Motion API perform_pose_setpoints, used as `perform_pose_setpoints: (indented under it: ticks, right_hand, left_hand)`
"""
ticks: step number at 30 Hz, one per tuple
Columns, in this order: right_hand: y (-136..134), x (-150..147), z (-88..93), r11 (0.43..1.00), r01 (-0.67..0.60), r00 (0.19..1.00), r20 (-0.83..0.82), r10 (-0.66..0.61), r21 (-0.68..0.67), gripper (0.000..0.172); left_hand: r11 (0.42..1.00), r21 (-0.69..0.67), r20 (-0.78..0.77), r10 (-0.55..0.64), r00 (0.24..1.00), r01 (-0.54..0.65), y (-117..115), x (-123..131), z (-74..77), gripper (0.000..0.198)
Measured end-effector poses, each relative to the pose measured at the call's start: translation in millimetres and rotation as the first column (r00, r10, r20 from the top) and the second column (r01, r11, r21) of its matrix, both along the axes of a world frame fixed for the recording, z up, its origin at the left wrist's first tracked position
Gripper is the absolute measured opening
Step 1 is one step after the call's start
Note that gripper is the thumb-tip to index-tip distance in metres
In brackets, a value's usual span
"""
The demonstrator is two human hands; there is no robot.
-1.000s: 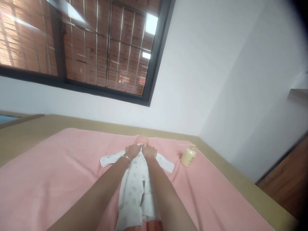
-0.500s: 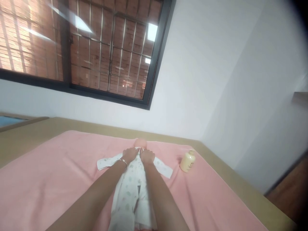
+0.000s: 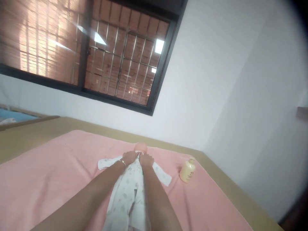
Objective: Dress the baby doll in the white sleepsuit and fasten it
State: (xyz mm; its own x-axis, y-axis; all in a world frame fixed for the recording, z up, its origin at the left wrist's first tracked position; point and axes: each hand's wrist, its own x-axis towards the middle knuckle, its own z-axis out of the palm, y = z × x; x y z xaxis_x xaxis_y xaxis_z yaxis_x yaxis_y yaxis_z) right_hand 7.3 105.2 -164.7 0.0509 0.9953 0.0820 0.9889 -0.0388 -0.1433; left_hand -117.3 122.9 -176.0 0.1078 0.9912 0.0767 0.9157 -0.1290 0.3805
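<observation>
A small figure lies on its back, dressed in a white baby romper with a faint print. Only its round pink head shows past my hands; whether it is a doll, I cannot tell. My left hand, below a silver bangle, is closed on the romper's collar. Beside it, my right hand pinches the other side of the neckline, the two almost touching. The romper's sleeves spread out to both sides. The lower part of the romper is open along a slit between my forearms.
A pink blanket lies under the figure on a tan surface. To the right stands a pale yellow pump-type bottle. A barred window and white wall are behind. Something blue shows at far left.
The camera view has shifted, so the scene sits a little lower and the window farther right. Both hands stay at the collar with their grip little changed.
</observation>
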Motion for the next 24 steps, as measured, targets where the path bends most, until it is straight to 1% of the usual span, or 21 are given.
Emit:
perform_pose_setpoints:
  ticks: [10,14,19,24]
  right_hand:
    - [1,1,-3.6,1.0,0.003,0.999,-0.034,-0.002,0.027,0.06]
    - [0,1,-6.8,0.998,0.013,0.999,-0.053,-0.009,0.068,0.061]
    - [0,0,-6.8,0.996,0.023,0.996,-0.084,-0.016,0.082,0.061]
    - [-1,2,-5.1,0.997,0.012,0.995,-0.102,-0.004,0.072,0.061]
  left_hand:
    - [0.998,-0.004,0.059,-0.054,0.997,0.055,-9,-3,8.4,0.057]
    - [0.998,0.002,0.067,-0.056,0.996,0.056,-11,-3,10.5,0.057]
    - [1.0,0.0,0.043,-0.023,0.999,0.023,-9,-2,8.2,0.062]
    - [1.0,-0.007,0.008,0.007,1.0,-0.007,0,-2,2.3,0.066]
